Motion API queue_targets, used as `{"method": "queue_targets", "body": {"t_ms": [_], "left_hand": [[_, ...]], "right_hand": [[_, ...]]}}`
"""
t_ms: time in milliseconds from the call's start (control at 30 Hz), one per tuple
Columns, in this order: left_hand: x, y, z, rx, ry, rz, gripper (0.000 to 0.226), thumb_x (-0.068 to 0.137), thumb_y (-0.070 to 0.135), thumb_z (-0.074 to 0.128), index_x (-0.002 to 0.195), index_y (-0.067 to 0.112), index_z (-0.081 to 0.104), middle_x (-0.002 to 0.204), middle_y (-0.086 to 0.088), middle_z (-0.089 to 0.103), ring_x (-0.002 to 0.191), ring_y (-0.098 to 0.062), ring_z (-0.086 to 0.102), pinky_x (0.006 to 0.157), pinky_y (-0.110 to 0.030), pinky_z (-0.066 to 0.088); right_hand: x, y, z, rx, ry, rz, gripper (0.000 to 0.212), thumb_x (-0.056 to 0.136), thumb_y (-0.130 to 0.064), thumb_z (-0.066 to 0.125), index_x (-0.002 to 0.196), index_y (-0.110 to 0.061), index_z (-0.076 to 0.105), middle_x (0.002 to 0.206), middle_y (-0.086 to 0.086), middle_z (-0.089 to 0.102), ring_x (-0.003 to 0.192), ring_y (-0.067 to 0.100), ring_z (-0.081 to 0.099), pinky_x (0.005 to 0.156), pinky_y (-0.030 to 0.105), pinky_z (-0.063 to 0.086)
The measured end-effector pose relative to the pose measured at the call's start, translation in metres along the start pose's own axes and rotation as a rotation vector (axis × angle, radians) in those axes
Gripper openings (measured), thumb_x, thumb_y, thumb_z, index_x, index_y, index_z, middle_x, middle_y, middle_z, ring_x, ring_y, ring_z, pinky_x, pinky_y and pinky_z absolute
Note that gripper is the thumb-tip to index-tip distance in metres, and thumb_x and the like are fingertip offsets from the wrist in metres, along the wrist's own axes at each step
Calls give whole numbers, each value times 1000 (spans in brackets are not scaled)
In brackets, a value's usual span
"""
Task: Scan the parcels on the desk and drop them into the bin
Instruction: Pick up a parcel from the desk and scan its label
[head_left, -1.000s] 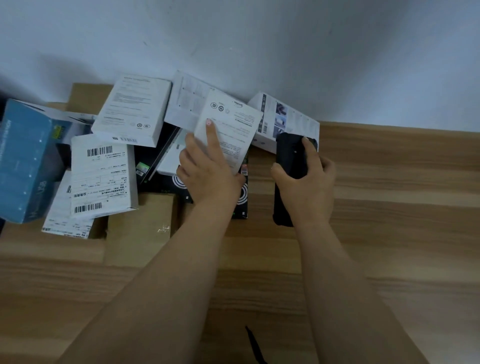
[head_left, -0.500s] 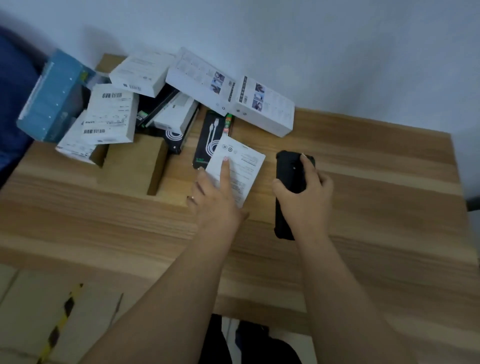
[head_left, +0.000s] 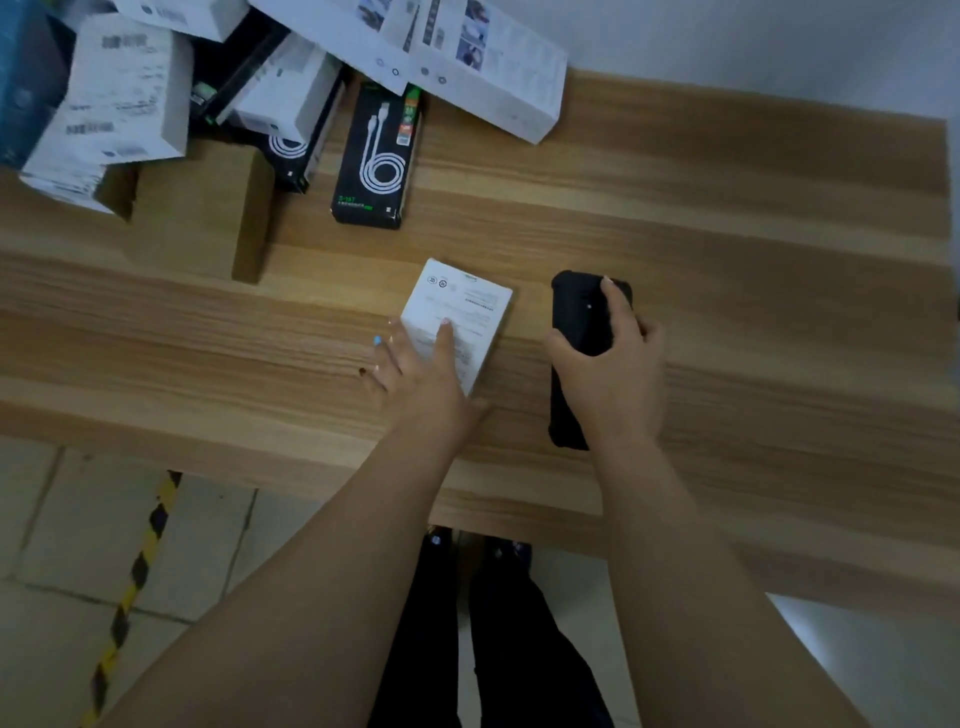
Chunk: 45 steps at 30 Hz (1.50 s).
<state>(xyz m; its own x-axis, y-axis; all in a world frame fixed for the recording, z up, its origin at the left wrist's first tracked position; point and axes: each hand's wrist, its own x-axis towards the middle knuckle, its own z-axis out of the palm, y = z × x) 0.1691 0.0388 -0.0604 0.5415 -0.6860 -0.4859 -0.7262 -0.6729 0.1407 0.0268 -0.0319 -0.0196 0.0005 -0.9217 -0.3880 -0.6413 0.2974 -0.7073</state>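
A small white parcel box (head_left: 462, 306) with printed text lies over the wooden desk (head_left: 727, 249) near its front edge. My left hand (head_left: 421, 379) grips it, index finger on top, thumb at its lower right corner. My right hand (head_left: 608, 374) holds the black handheld scanner (head_left: 576, 322) just right of the box, index finger stretched along its top. A heap of further parcels sits at the far left: a black cable box (head_left: 379, 156), a long white box (head_left: 467, 62), a labelled white box (head_left: 124, 93). No bin is in view.
A plain brown carton (head_left: 197, 208) stands at the heap's front edge, and a blue box (head_left: 26, 78) is at the far left. Tiled floor with yellow-black tape (head_left: 130, 597) lies below the desk. My dark-clad legs (head_left: 493, 649) stand at the desk's front.
My left hand has drawn the white box out of the heap towards the desk's front edge. My right hand has come back alongside it with the scanner. The view has tilted down to the floor.
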Motion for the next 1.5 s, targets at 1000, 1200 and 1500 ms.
{"method": "queue_targets", "body": {"t_ms": [1000,1200,1500], "left_hand": [[29,-119,-65,-392,140,-10,95,80,57,70,153,20,21,152,-15,20,138,-35,21,114,-45,22],[48,-116,-45,-481,66,-120,109,73,59,77,153,19,14,150,-16,22,136,-37,22,112,-45,23],[56,-99,-40,-244,91,-114,125,66,55,80,155,23,-2,152,-13,23,137,-34,26,109,-51,27]], "right_hand": [[-71,-56,59,2,114,-45,73,85,-47,70,149,-48,34,145,-5,32,120,16,48,89,38,49],[-48,-54,74,-63,54,-49,73,87,-47,68,150,-48,32,149,-3,30,123,20,49,92,41,51],[-23,-65,78,-78,13,-112,73,84,-44,69,148,-48,35,145,-2,33,124,16,46,90,33,44]]}}
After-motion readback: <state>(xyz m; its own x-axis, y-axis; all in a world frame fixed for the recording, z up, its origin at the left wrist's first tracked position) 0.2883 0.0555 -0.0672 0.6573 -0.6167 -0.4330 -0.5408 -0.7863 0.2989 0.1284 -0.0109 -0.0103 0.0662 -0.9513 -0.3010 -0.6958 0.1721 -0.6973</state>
